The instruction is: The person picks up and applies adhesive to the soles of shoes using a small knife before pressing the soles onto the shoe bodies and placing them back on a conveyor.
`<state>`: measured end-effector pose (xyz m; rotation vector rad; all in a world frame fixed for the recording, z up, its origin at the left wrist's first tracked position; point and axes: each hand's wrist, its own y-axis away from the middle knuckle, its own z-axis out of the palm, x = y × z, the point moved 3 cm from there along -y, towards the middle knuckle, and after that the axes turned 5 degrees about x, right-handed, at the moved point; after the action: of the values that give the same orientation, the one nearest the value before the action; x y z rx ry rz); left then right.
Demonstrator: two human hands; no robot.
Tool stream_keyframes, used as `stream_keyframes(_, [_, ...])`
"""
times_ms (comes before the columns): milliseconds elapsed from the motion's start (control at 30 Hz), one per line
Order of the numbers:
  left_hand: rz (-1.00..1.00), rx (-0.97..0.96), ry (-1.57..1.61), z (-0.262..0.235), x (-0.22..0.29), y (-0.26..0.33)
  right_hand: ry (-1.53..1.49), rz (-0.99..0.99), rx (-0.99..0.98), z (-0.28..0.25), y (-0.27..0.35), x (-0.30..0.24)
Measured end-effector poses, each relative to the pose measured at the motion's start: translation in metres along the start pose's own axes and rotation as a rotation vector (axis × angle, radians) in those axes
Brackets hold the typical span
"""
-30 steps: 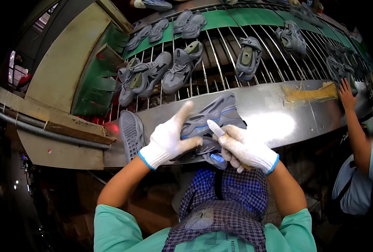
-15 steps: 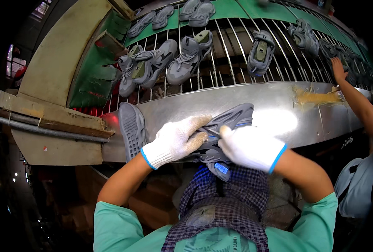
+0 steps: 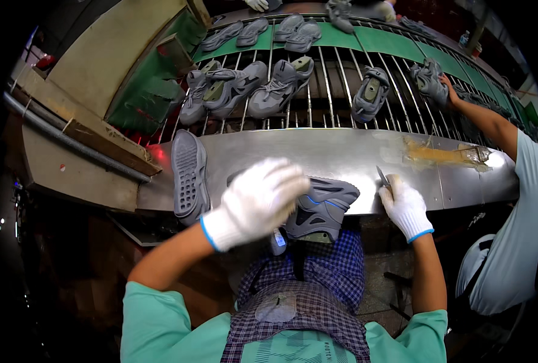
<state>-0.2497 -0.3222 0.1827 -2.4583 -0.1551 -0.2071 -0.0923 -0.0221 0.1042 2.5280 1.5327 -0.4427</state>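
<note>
Grey shoe, shiny metal ledge, parallel rods

The desk is silver, with a yellow-brown patch toward its right end. At its near edge, the shoe is grey with a bright blue line; the sole by its left end is plain grey. The left hand and right hand are gloved white, edged blue. The apron is dark, checked.

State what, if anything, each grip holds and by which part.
Right grip: knife, by its handle, mostly hidden. Left grip: blurred over grey sneaker; hold unclear.
</note>
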Motion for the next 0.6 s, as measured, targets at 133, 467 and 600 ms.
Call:
stream_keyframes(133, [0.025,0.033,0.111,0.027,0.074,0.059,0.19,-0.225,0.402,-0.005,-0.001,-0.013])
stream_keyframes(467, [-0.007,0.22,-0.18,0.042,0.023,0.066,-0.822,-0.226,0.141,0.047,0.004,-0.096])
stream_keyframes(600, [-0.29,0.397,0.126,-0.029,0.006,0.004,-0.896,-0.371,0.331,-0.008,-0.002,-0.134])
